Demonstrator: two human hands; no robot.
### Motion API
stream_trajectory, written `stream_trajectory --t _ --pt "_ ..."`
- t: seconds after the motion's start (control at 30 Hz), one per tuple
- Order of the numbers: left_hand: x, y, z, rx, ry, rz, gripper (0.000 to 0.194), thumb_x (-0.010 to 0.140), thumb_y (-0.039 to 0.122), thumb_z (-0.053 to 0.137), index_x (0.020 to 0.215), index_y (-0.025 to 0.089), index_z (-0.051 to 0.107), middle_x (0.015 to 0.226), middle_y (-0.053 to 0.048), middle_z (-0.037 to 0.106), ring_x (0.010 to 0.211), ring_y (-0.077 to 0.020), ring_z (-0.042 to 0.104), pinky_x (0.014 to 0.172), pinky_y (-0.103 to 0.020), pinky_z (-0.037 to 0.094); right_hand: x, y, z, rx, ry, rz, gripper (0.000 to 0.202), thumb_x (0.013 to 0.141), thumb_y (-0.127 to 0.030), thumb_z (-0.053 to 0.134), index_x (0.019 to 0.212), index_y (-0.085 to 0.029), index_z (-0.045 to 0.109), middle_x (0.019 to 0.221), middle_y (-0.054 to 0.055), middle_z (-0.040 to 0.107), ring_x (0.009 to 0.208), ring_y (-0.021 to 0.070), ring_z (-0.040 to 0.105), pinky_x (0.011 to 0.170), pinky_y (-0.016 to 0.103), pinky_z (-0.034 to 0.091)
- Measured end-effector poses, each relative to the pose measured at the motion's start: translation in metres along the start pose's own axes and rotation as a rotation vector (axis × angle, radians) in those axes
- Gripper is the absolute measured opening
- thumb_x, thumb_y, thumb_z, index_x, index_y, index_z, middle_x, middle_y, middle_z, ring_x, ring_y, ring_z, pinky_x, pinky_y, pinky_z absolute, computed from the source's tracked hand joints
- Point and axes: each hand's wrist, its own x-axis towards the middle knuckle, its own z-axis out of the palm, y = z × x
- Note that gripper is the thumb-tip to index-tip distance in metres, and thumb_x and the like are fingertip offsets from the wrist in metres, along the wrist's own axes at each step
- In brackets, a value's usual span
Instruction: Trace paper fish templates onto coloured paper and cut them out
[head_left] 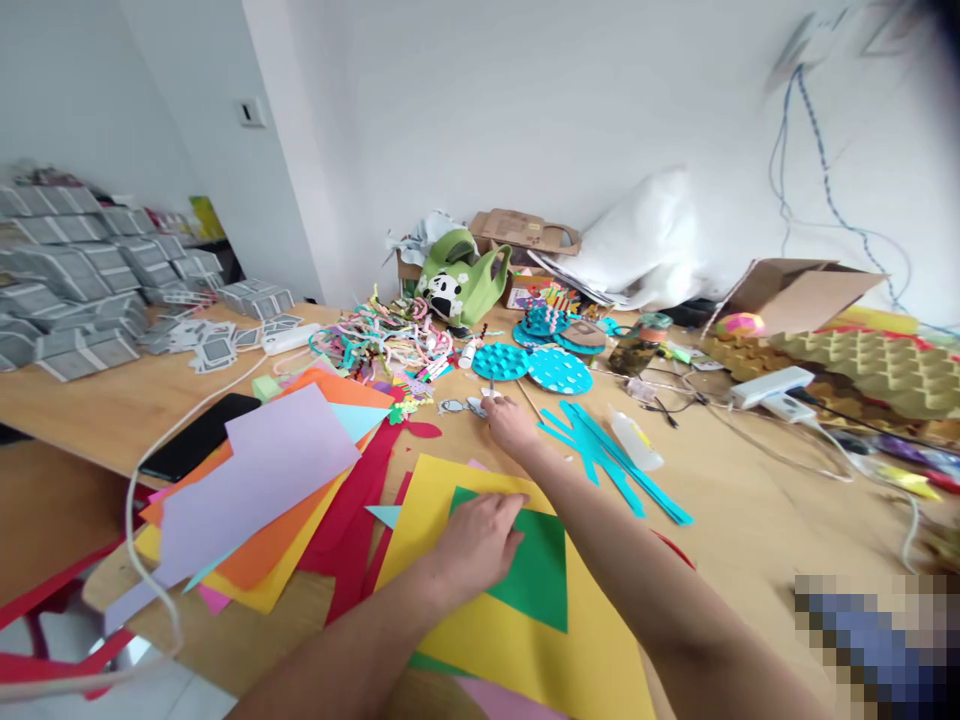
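Note:
My left hand (480, 540) lies on a green paper square (544, 575), its index finger stretched out and thumb apart. Under the green square is a larger sheet of yellow paper (525, 665). Reaching farther out, my right hand (511, 428) has its fingertips pinched together at a small pale object, too small to name. Beside those fingertips lies a small grey-and-white cutout-like piece (452, 406). Just beyond them sits a blue bumpy disc (500, 362), with a blue white-spotted disc (561, 371) to its right.
Coloured paper sheets (262, 470) and a black phone (199, 440) lie at left. Blue strips (600, 450) and a glue bottle (636, 440) are at right. Behind stand a pipe-cleaner heap (375, 335), a green bag (469, 285), a jar (637, 350) and egg trays (840, 370).

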Motion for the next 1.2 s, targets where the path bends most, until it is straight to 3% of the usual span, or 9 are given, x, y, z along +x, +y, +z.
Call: stream_trajectory --t 0.2,0.37,0.47,0.57,0.7,0.8,0.93,1.07,1.2 --pt "0.000 0.000 0.000 0.037 -0.011 0.020 0.038 0.085 0.013 0.051 0.123 0.017 0.051 0.100 -0.007 0.066 0.093 -0.0219 0.061 0.080 -0.034 0.050 0.025 -0.003 0.005 0.074 0.080 0.106 0.032 0.090 -0.012 0.039 0.119 -0.006 0.051 0.108 0.022 0.065 0.108 0.0287 0.055 0.088 0.035 0.037" --pt "0.001 -0.003 0.001 0.045 -0.018 0.031 0.041 0.086 0.014 0.050 0.126 0.016 0.049 0.099 -0.008 0.067 0.093 -0.0222 0.062 0.082 -0.035 0.050 0.027 0.005 -0.005 0.203 0.121 0.065 0.030 0.089 -0.015 0.043 0.118 -0.016 0.052 0.111 0.012 0.067 0.104 0.0221 0.058 0.082 0.029 0.042" --pt "0.001 -0.005 0.002 0.033 -0.016 0.013 0.041 0.086 0.014 0.049 0.127 0.017 0.049 0.097 -0.007 0.068 0.090 -0.0214 0.063 0.080 -0.034 0.050 0.006 0.030 -0.026 0.241 0.189 0.050 0.030 0.092 -0.019 0.043 0.121 -0.017 0.051 0.119 0.010 0.064 0.115 0.0220 0.052 0.087 0.029 0.041" --pt "0.002 -0.005 0.002 0.035 -0.014 0.003 0.040 0.086 0.013 0.049 0.126 0.017 0.050 0.096 -0.007 0.069 0.088 -0.0209 0.064 0.078 -0.033 0.050 -0.032 0.062 -0.042 0.233 0.180 0.048 0.023 0.088 -0.022 0.054 0.110 -0.019 0.057 0.108 0.009 0.067 0.109 0.0239 0.055 0.082 0.030 0.042" --pt "0.003 -0.002 0.001 0.041 -0.002 -0.003 0.039 0.085 0.011 0.051 0.124 0.017 0.052 0.096 -0.007 0.069 0.087 -0.0207 0.065 0.078 -0.033 0.050 -0.084 0.085 -0.034 0.163 0.053 0.005 0.021 0.083 -0.024 0.063 0.103 -0.020 0.060 0.097 0.007 0.070 0.093 0.0210 0.062 0.074 0.027 0.042" --pt "0.003 -0.001 0.002 0.054 0.004 -0.009 0.039 0.085 0.011 0.052 0.123 0.017 0.053 0.094 -0.006 0.070 0.087 -0.0208 0.065 0.079 -0.033 0.050 -0.102 0.083 -0.015 0.113 -0.015 -0.039 0.021 0.082 -0.018 0.061 0.103 -0.019 0.061 0.095 0.007 0.071 0.091 0.0205 0.064 0.074 0.026 0.041" --pt "0.003 -0.003 0.003 0.072 0.013 -0.021 0.040 0.085 0.012 0.054 0.124 0.017 0.053 0.094 -0.006 0.070 0.088 -0.0204 0.065 0.080 -0.033 0.050 -0.092 0.068 -0.001 0.076 -0.010 -0.067 0.020 0.084 -0.011 0.053 0.102 -0.017 0.061 0.096 0.010 0.070 0.097 0.0214 0.062 0.080 0.027 0.038" --pt "0.003 -0.006 0.003 0.070 0.019 -0.008 0.039 0.084 0.011 0.054 0.123 0.018 0.054 0.093 -0.006 0.070 0.086 -0.0193 0.066 0.078 -0.031 0.050 -0.068 0.060 -0.004 0.054 0.023 -0.037 0.023 0.083 -0.006 0.050 0.102 -0.014 0.062 0.098 0.014 0.069 0.100 0.0245 0.060 0.084 0.031 0.037" --pt "0.003 -0.008 0.003 0.013 0.036 -0.003 0.040 0.084 0.011 0.053 0.124 0.019 0.055 0.088 -0.004 0.070 0.082 -0.0181 0.065 0.077 -0.030 0.050 -0.066 0.055 -0.017 0.089 0.093 0.029 0.020 0.088 -0.015 0.051 0.106 -0.013 0.060 0.100 0.015 0.069 0.105 0.0277 0.057 0.085 0.034 0.039"
